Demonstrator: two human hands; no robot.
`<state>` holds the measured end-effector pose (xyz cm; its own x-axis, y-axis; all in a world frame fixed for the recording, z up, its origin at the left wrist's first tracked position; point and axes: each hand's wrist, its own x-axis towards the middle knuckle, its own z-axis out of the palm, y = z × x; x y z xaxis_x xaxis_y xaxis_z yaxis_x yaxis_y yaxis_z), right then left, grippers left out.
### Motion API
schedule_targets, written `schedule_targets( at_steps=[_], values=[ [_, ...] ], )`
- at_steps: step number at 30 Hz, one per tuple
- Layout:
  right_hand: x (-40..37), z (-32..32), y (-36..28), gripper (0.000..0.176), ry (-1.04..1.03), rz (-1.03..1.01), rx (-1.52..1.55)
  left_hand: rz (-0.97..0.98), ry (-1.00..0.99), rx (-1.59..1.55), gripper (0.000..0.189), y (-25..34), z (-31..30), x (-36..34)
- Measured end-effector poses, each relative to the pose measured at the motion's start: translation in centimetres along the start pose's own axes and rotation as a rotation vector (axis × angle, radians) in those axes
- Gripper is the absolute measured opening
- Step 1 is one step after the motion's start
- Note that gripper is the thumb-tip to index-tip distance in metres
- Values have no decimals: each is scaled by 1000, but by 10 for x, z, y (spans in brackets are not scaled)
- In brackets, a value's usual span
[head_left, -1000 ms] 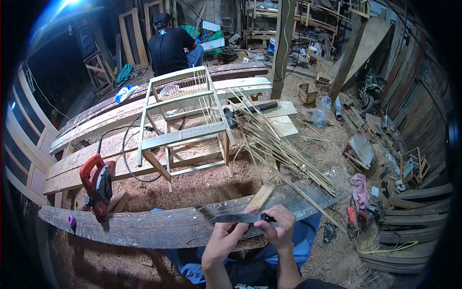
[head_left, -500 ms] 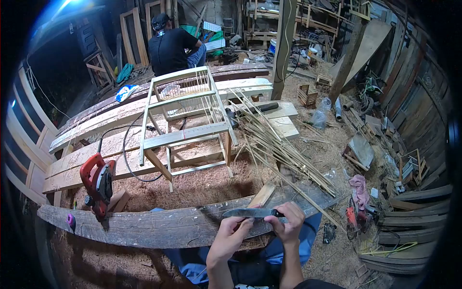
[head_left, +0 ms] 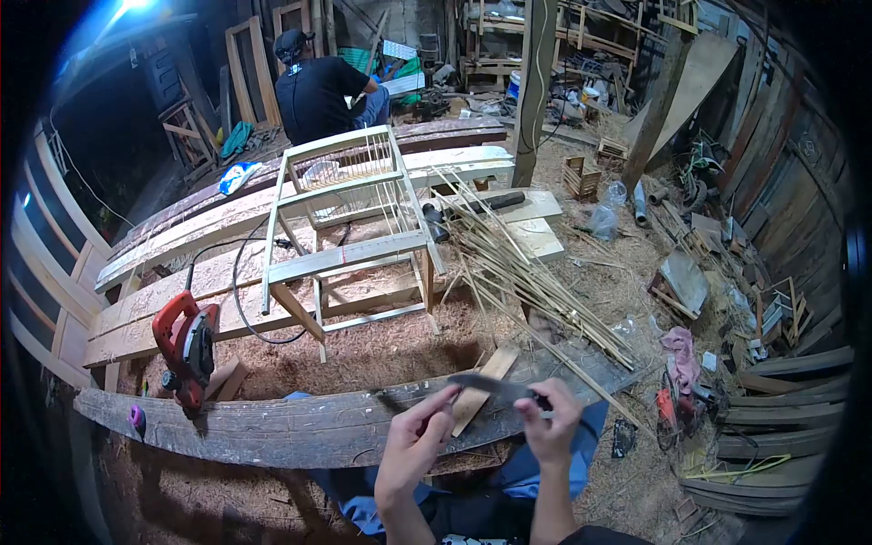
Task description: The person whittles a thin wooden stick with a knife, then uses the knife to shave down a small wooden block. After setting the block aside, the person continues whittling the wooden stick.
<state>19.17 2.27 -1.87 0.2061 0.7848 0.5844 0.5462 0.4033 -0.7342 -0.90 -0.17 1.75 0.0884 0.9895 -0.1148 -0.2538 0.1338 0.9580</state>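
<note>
My right hand (head_left: 552, 422) is wrapped around the dark handle of a knife (head_left: 490, 385), its blade pointing left and blurred by motion. My left hand (head_left: 416, 450) is closed in a pinch by the blade's tip; whatever lies between its fingers is too small to make out. Just beneath the blade, a short pale wood piece (head_left: 469, 411) rests on the weathered plank (head_left: 300, 431) in front of me. Beyond the plank, a heap of thin bamboo sticks (head_left: 536, 291) lies to the right of a slatted wooden frame (head_left: 350, 259).
At the left stands a red power planer (head_left: 186, 350) with a black cord. A hammer (head_left: 481, 204) lies behind the sticks. Another person (head_left: 318, 95) sits at the back, facing away. A post (head_left: 534, 91) rises mid-view. Red power tool (head_left: 672, 404) and stacked boards (head_left: 781, 445) lie right.
The knife has risen slightly, tilting so its tip sits higher. My left hand has shifted up and left with its fingers beside the tip.
</note>
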Motion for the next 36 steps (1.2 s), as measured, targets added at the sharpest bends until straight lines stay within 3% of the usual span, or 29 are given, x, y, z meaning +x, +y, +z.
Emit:
schedule_targets(
  at_steps=[4, 9, 12, 14, 19, 22, 24, 26, 28, 32, 34, 36],
  values=[
    [-3, 17, -22, 38, -159, -98, 53, -22, -17, 36, 35, -1, 2, 2],
    [-2, 18, -14, 43, -144, -99, 78, -7, -17, 87, 33, 6, 2, -3],
    [0, 3, 6, 41, -29, -15, -18, -58, -17, 81, 33, 9, -8, -6],
    [2, -8, 15, 44, 43, 194, -52, -89, -46, 64, 33, 7, -13, -7],
    [1, -4, -8, 44, -82, -6, 23, -21, 48, 197, 32, -2, -2, 0],
    [0, 10, -3, 44, -114, -67, 26, 49, -24, 291, 31, 1, 1, -2],
    [-1, 8, 9, 45, -55, -18, -6, 77, -30, 333, 33, 6, -2, -3],
    [2, -2, 18, 46, 41, 264, -114, -5, -58, 287, 34, 7, -11, -5],
    [2, -8, 17, 47, 50, 255, -98, 60, -15, 330, 33, 6, -8, -1],
    [0, 7, -26, 34, 18, 347, 404, 200, 70, 513, 26, 2, 1, 4],
    [-5, 18, -28, 26, 1, 494, 557, 398, 31, 809, 23, 9, 4, 5],
    [-5, 16, -25, 23, -83, 544, 530, 382, 58, 836, 21, 13, 4, 4]
  ],
)
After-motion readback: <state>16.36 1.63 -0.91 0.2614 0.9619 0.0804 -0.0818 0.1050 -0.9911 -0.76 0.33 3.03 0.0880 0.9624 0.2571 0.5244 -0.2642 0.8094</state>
